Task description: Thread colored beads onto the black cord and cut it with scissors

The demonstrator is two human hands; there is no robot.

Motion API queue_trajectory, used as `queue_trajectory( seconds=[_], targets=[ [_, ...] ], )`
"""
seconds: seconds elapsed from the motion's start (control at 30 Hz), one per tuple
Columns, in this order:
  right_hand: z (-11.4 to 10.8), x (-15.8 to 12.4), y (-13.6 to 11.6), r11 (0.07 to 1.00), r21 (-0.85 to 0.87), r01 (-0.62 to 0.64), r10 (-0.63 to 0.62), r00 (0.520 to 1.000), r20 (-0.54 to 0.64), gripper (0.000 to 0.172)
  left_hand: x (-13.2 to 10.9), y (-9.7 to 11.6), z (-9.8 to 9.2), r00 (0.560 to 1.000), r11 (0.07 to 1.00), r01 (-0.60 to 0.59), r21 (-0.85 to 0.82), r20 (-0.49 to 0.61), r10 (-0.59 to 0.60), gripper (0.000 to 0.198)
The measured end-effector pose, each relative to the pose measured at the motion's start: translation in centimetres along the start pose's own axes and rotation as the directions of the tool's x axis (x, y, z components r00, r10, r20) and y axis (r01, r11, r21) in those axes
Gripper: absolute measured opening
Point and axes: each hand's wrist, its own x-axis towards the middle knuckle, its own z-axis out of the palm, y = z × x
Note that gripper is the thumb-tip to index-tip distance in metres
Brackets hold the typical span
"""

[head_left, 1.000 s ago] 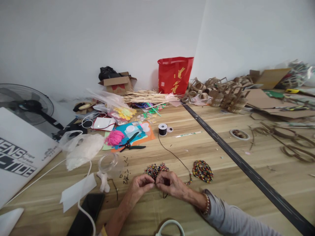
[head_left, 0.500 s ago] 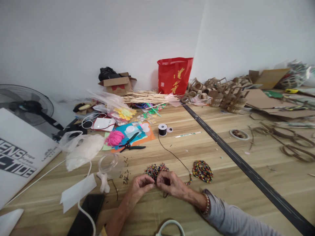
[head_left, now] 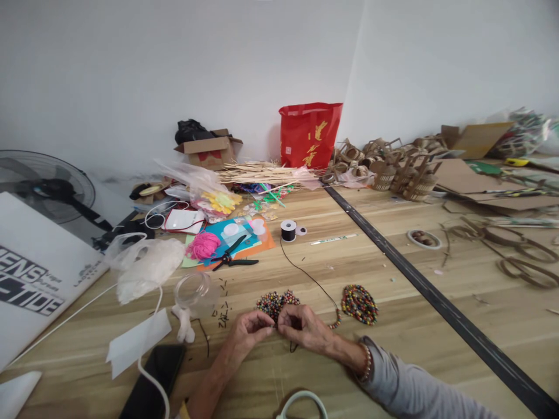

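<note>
My left hand point(head_left: 248, 333) and my right hand point(head_left: 305, 327) meet fingertip to fingertip low in the middle, both pinched closed around a thin black cord and something tiny that I cannot make out. Just beyond the fingers lies a loose pile of coloured beads point(head_left: 274, 301). A strung coil of coloured beads point(head_left: 359, 303) sits to the right of my right hand. The black cord point(head_left: 311, 278) runs from my hands up to a black spool point(head_left: 288, 230). A beaded bracelet is on my right wrist.
Black pliers point(head_left: 230, 258), pink yarn point(head_left: 202, 244) and coloured paper lie beyond the beads. A clear jar point(head_left: 195, 289), plastic bags and a dark phone point(head_left: 151, 384) are at the left. A red bag point(head_left: 310, 132), wooden sticks and cardboard pieces line the wall.
</note>
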Motion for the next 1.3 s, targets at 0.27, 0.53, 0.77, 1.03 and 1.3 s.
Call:
queue_trajectory(
  seconds=[0.27, 0.53, 0.77, 1.03, 1.3],
  targets=[
    [0.01, 0.01, 0.04, 1.0, -0.02, 0.0, 0.0, 1.0, -0.007, 0.01, -0.01, -0.31, -0.16, 1.0, 0.999, -0.026, 0.027, 0.014, 0.025, 0.02],
    [0.05, 0.03, 0.16, 1.0, 0.006, -0.027, 0.027, 1.0, 0.012, 0.012, 0.13, -0.34, -0.22, 1.0, 0.999, -0.025, 0.033, 0.018, 0.025, 0.018],
    [-0.06, 0.02, 0.21, 0.999, -0.017, -0.04, 0.04, 0.999, 0.017, 0.013, 0.09, -0.28, -0.06, 1.0, 1.0, -0.006, 0.017, 0.004, 0.006, 0.021],
    [-0.14, 0.03, 0.37, 0.999, -0.012, -0.043, 0.044, 0.999, 0.026, 0.011, 0.27, -0.73, -0.28, 0.999, 0.998, -0.033, 0.052, 0.029, 0.031, 0.023],
    [-0.04, 0.0, 0.17, 0.998, -0.031, -0.056, 0.056, 0.998, 0.005, 0.014, 0.12, -0.83, -0.17, 0.999, 0.999, -0.04, 0.033, 0.024, 0.039, 0.02]
  ],
)
